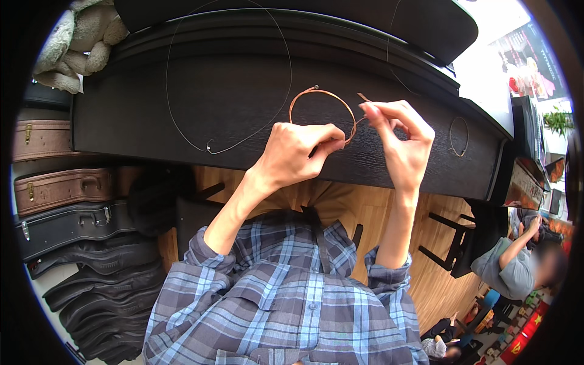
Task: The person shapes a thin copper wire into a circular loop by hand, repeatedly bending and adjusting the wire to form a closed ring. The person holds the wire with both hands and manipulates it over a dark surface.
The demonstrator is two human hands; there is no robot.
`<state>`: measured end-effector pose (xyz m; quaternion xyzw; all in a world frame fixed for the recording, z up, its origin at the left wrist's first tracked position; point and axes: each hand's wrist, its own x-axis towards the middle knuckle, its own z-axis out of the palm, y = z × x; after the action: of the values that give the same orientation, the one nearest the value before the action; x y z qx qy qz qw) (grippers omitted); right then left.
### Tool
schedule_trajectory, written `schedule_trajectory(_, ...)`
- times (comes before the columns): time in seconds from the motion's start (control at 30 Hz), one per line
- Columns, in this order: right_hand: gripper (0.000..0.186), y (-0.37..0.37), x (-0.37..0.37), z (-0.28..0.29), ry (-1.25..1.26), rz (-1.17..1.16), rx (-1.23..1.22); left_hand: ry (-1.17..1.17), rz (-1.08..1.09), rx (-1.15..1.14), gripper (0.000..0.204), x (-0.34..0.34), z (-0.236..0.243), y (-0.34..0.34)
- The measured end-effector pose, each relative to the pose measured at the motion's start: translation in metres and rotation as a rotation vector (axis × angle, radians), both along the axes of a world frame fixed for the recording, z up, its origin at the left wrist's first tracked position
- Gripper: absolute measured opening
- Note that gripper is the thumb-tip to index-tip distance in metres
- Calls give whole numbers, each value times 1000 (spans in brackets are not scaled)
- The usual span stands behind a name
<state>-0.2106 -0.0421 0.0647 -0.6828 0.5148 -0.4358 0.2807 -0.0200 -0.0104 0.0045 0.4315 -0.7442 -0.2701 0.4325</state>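
Observation:
A copper-coloured wound guitar string (336,96) is bent into a small coil, with a knob-like end at its top. My left hand (302,149) pinches the lower part of the coil between thumb and fingers. My right hand (401,137), just to the right, grips the string's free end, and a short tip sticks out above its thumb. Both hands are above the front of a black piano-like surface (134,115). A thin silvery string (291,73) lies there in a wide loop, left of the coil. On the right rests a smaller coiled string (467,135).
Another thin wire (388,52) curves near the back edge. A grey plush toy (91,36) sits back left. Brown instrument cases (64,190) and black bags (109,298) are stacked at left. A black stool (450,243) and a seated person (508,267) are at right.

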Motion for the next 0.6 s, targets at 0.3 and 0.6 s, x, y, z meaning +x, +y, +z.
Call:
schedule_trajectory(0.3,21,1,-18,-25,-633,40,263,94,-43,92,6,3,5,0)
schedule_trajectory(0.6,11,9,-21,-25,-646,17,250,-38,-23,-51,14,1,6,-1)
